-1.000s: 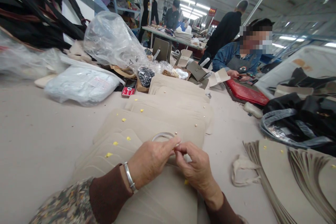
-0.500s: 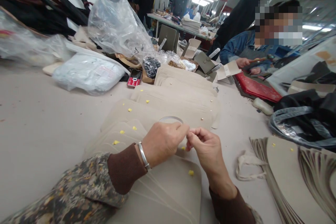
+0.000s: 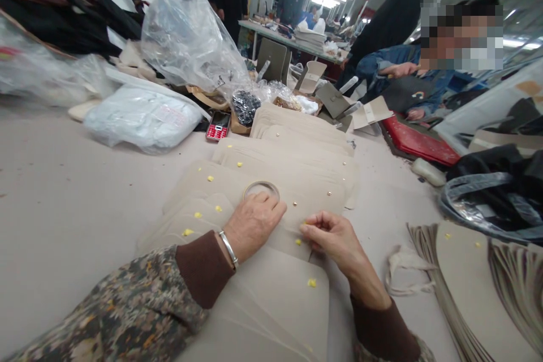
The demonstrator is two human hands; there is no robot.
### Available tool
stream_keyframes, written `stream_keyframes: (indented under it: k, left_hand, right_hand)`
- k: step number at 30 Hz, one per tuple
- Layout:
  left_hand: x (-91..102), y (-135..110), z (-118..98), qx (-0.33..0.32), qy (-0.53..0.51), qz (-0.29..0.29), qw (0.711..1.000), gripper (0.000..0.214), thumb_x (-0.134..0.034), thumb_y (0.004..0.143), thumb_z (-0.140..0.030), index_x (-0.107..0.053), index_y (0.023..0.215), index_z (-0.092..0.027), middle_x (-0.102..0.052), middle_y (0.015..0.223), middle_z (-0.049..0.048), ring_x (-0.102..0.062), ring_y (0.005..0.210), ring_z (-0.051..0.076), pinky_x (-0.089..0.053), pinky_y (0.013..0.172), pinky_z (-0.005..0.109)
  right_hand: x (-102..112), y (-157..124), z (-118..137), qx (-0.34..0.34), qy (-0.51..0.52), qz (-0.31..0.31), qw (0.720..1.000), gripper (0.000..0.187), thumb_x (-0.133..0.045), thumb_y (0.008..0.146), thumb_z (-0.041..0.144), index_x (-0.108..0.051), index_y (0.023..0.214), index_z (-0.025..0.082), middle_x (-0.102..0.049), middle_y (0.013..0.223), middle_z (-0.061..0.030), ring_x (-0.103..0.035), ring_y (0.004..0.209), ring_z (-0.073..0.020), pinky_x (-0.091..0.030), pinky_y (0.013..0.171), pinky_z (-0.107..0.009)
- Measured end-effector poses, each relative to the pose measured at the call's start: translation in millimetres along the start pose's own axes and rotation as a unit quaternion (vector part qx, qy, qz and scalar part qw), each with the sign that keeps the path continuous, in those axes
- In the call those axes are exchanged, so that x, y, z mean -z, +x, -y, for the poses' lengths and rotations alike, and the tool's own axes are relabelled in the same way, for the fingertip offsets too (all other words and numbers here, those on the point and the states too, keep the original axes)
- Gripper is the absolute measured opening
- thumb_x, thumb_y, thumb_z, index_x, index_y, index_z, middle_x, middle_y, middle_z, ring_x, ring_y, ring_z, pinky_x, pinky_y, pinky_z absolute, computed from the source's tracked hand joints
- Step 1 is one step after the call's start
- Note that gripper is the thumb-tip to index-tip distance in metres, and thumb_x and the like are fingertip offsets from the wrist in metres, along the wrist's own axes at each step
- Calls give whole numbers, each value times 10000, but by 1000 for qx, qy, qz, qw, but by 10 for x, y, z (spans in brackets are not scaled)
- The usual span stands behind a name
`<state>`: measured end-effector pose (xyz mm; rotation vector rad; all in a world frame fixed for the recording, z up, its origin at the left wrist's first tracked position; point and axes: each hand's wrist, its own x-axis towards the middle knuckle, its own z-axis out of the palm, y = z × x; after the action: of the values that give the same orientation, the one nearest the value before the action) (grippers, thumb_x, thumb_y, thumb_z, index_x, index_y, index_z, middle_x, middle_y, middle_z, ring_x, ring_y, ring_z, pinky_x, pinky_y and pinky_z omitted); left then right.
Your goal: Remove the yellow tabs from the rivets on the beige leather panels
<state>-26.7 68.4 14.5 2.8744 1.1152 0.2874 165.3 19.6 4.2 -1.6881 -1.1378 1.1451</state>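
A roll of tape shows as a thin ring beyond the fingers of my left hand, which are curled closed over its near edge. To the right, my right hand pinches a tiny yellow piece of tape between thumb and forefinger. Both hands are over overlapping beige panels, rounded at the corners and spread in a row away from me. Small yellow tape bits stick to several panels. Small metal studs show on the farther ones.
Fanned beige panels and a fabric loop lie at right. A red phone, white plastic-wrapped package and clear bag stand farther back. A co-worker in a denim sleeve works beside a red pad.
My hands have moved apart. The left has gone left and slightly down with the tape roll; the right now shows a small yellow tape piece. The co-worker's raised hand has moved upward.
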Motion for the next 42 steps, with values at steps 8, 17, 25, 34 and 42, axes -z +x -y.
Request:
stream_keyframes:
  k: [8, 17, 25, 34, 42]
  left_hand:
    - [-17, 14, 20, 1, -3, 7, 1000, 129, -442, 921, -104, -550, 893, -167, -578, 890, 72, -491, 837, 236, -396, 760, 370]
    - [93, -157, -1, -8, -75, 29, 997, 136, -443, 900, -67, -529, 897, -172, -580, 864, 35, -487, 791, 207, -392, 741, 343]
    - [8, -237, 16, -7, -53, 58, 997, 132, -445, 889, -66, -523, 896, -172, -586, 874, 45, -489, 781, 219, -398, 691, 349]
    - [-15, -271, 11, -1, -73, 44, 996, 119, -454, 890, -69, -516, 883, -171, -572, 867, 49, -493, 815, 223, -411, 722, 351]
    - [-20, -275, 12, 6, -71, 31, 997, 108, -450, 907, -89, -513, 871, -170, -568, 848, 45, -492, 804, 213, -405, 712, 341]
  right_hand:
    - [-50, -7, -71, -49, -132, 27, 990, 127, -692, 655, 246, -593, 625, 172, -551, 448, 62, -499, 388, -86, -378, 364, -168]
    - [-18, -52, -31, -86, 74, 79, 990, 361, -740, 641, 471, -585, 693, 150, -610, 496, 35, -554, 395, -85, -452, 431, -193]
    - [-107, -41, -22, -98, -48, 101, 989, 271, -696, 661, 411, -605, 647, 156, -583, 474, 40, -482, 379, -67, -367, 408, -174]
    - [-211, -109, 57, 38, -295, 76, 952, 206, -560, 780, 281, -626, 613, 179, -604, 527, 16, -508, 487, -113, -334, 461, -209]
    - [-130, -200, -79, 111, -314, 16, 943, 161, -629, 803, 347, -614, 841, 192, -608, 549, 33, -560, 510, -152, -407, 523, -245]
